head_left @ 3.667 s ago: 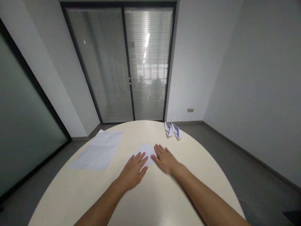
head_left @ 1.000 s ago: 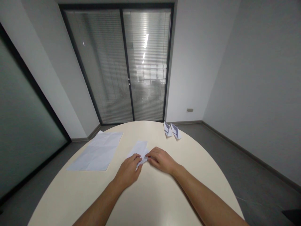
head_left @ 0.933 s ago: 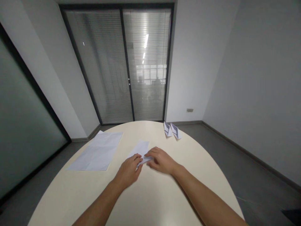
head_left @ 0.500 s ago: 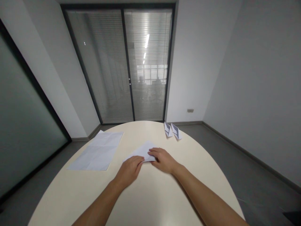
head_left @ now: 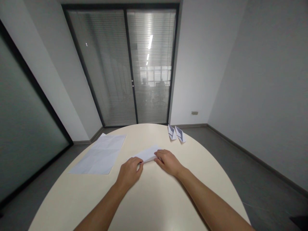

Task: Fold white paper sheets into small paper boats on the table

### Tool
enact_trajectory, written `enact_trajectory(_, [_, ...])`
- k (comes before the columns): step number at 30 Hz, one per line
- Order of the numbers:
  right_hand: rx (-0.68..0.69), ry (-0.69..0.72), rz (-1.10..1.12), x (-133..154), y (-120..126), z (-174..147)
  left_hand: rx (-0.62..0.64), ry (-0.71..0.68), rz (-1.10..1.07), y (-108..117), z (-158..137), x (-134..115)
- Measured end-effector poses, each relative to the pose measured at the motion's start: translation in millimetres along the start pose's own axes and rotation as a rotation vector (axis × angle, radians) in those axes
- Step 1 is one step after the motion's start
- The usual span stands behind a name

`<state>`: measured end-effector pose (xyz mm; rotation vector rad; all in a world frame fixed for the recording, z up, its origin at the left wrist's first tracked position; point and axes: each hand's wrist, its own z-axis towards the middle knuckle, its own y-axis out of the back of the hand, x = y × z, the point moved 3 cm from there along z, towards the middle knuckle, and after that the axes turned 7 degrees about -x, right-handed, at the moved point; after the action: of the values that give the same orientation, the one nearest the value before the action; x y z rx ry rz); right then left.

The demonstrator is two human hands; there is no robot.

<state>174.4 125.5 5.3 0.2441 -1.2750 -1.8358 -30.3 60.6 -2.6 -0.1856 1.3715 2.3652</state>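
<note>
A folded sheet of white paper (head_left: 148, 154) lies near the middle of the round table, its near edge lifted a little. My left hand (head_left: 130, 170) pinches its left end between thumb and fingers. At the other end, my right hand (head_left: 167, 162) is closed on the paper, fingers on top and thumb below. The fingertips of both hands partly cover the paper's ends.
Larger creased white sheets (head_left: 101, 155) lie at the left on the cream round table (head_left: 146, 199). Two folded paper pieces (head_left: 180, 134) stand near the far right edge. Beyond the table is a glass door with blinds (head_left: 151, 96).
The paper between my hands now shows as a narrower strip, its near edge raised. My left hand has shifted slightly left, and my right hand slightly right and up.
</note>
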Motion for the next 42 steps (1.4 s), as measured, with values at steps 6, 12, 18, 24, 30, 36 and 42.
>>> enact_trajectory(6, [-0.004, -0.087, -0.011, -11.5, -4.2, -2.7, 0.023, 0.058, -0.001, -5.3, 0.1, 7.9])
enact_trajectory(12, [-0.021, -0.058, -0.018, -19.9, -6.9, -0.9, 0.011, 0.104, -0.052, -5.0, 0.6, 9.6])
enact_trajectory(18, [-0.047, -0.095, -0.05, -18.5, -0.5, -0.6, 0.001, 0.127, -0.067, -1.8, 0.4, 6.9])
enact_trajectory(24, [-0.042, -0.092, -0.042, -16.5, 1.9, -0.4, -0.007, 0.114, -0.078, 2.4, 0.8, 3.3])
enact_trajectory(30, [-0.056, -0.117, -0.037, -18.8, 0.4, -0.5, -0.014, 0.135, -0.108, 2.7, 2.1, 6.4])
enact_trajectory(36, [-0.074, -0.227, -0.074, -24.0, -1.6, -2.0, -0.043, 0.244, -0.152, -2.7, 1.1, 15.9])
enact_trajectory(42, [-0.142, -0.332, 0.066, -38.0, -4.7, -4.4, -0.052, 0.274, -0.15, -6.8, 1.1, 20.9])
